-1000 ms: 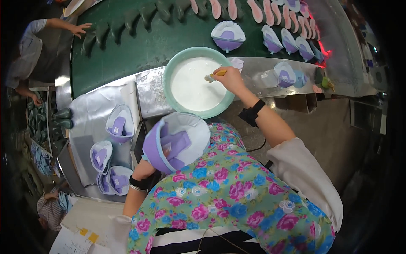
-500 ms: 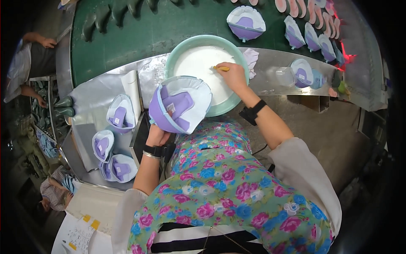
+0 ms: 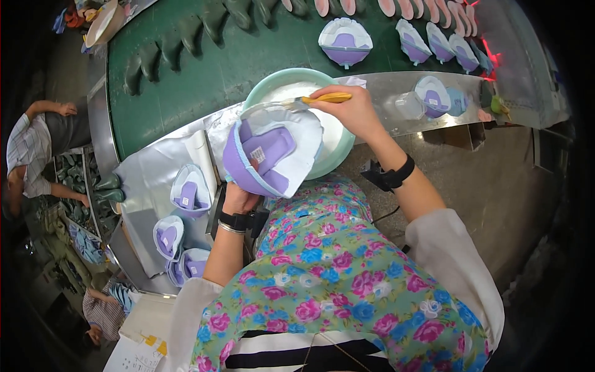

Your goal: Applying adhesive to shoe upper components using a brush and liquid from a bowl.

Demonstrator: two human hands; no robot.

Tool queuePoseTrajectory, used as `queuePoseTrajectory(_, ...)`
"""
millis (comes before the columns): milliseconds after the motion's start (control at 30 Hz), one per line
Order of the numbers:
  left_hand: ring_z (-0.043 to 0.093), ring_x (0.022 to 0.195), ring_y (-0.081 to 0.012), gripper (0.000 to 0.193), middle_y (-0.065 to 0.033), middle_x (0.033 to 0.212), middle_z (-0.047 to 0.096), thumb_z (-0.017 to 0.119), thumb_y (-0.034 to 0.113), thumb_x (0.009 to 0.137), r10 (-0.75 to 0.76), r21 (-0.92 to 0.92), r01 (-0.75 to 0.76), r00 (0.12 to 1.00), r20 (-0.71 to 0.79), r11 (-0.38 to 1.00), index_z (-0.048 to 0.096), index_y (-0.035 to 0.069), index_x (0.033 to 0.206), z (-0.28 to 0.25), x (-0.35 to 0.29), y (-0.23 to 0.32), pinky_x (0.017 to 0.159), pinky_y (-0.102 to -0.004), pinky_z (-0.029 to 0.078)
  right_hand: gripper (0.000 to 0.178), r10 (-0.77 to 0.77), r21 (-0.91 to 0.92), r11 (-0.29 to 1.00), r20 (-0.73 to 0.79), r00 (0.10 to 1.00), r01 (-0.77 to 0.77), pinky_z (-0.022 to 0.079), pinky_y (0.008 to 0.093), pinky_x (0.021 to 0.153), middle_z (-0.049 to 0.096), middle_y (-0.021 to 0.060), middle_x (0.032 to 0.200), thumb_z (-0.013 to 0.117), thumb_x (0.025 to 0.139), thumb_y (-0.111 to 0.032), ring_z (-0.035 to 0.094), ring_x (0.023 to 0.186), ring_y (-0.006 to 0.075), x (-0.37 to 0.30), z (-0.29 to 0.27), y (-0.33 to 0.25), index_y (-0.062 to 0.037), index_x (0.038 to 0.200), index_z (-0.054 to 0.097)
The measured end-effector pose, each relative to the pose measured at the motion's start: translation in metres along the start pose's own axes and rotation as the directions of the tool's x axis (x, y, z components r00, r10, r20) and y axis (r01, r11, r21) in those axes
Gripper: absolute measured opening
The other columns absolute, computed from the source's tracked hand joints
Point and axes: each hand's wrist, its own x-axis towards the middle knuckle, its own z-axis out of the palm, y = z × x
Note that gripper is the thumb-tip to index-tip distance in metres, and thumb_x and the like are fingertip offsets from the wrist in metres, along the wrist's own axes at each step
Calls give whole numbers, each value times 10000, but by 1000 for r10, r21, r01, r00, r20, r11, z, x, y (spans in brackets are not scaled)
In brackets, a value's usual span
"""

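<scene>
In my left hand (image 3: 240, 199) is a purple shoe upper (image 3: 238, 164), its pale blue lining turned up and a purple insole piece inside with a small white label. My left fingers close round its lower edge. My right hand (image 3: 350, 113) pinches a paintbrush (image 3: 334, 97) by its yellow handle. The bristle end lies at the far edge of the upper's lining; whether it touches is hard to tell. Behind and partly under the upper stands a mint-green basin (image 3: 260, 87) holding white liquid.
More purple uppers (image 3: 189, 191) lie on the metal table at left. On the green conveyor (image 3: 204, 74) sit dark shoe lasts (image 3: 170, 48), another upper (image 3: 346, 42) and pink insoles (image 3: 406, 8). A clear cup (image 3: 409, 106) stands at right. A co-worker (image 3: 37, 146) is at far left.
My right hand has lifted the brush from the basin's white liquid to the far edge of the upper's lining. The left hand still holds the upper, slightly turned; the whole view has shifted.
</scene>
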Motion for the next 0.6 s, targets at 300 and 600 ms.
queuePoseTrajectory(300,518,1072,-184,403,-37,1193,530,563,115,896,213,-101,-209,976,33,973,443,93,1280,-9,15,2,936,-359,425,309,251,-40,966,-105,962,-256,472,254,492,628,75,574,724,744,-281,595,489,117,-41,22,-11,17,686,666)
queuePoseTrajectory(600,515,1099,-203,385,-38,1182,541,554,242,895,340,-166,-329,939,43,930,469,75,1232,-12,12,4,952,-396,418,169,208,218,947,138,968,-235,470,211,538,643,57,682,697,789,-148,585,582,73,-69,17,-89,15,778,652)
